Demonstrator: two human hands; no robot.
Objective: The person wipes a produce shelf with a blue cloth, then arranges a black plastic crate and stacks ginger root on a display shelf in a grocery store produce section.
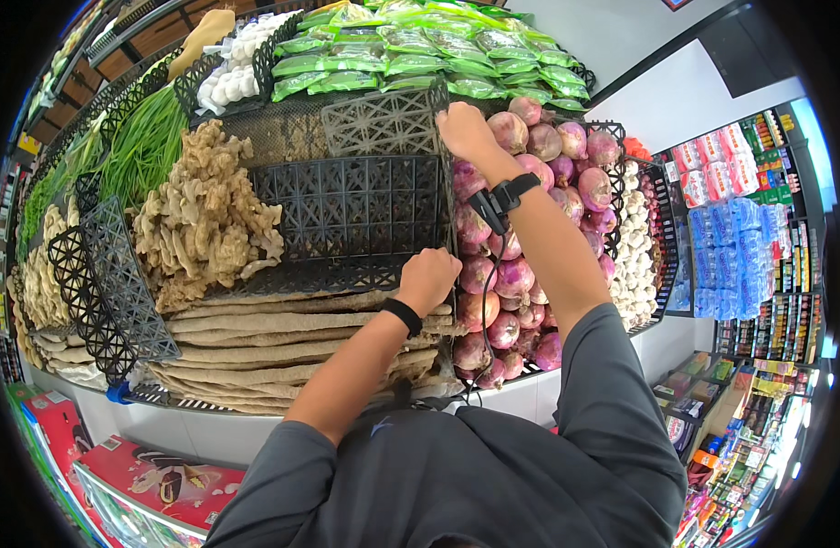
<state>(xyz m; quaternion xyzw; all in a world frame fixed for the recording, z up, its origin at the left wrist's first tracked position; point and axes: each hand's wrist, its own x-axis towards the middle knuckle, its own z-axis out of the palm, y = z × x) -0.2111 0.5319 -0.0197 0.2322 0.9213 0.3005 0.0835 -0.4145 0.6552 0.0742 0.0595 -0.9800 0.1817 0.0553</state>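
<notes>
An upright black plastic lattice divider [449, 198] runs between a pile of red onions [514, 276] and a black mesh crate section [358, 205]. My left hand [428, 277] is closed at the divider's near part, above the ends of long Chinese yams [276, 342]. Farther along, my right hand [466, 133] is curled over the far part of the same divider, beside the topmost onions. The fingertips of both hands are partly hidden. A heap of ginger root [201, 219] lies left of the mesh section. Behind it lies a greyish lattice panel [380, 123].
Packs in green plastic [420, 51] are stacked at the back. Bagged white garlic [238, 68] and green scallions [146, 140] stand back left. Loose garlic bulbs [632, 246] fill a basket at right. A leaning lattice divider [129, 274] stands left. A red box [160, 479] sits below the stand.
</notes>
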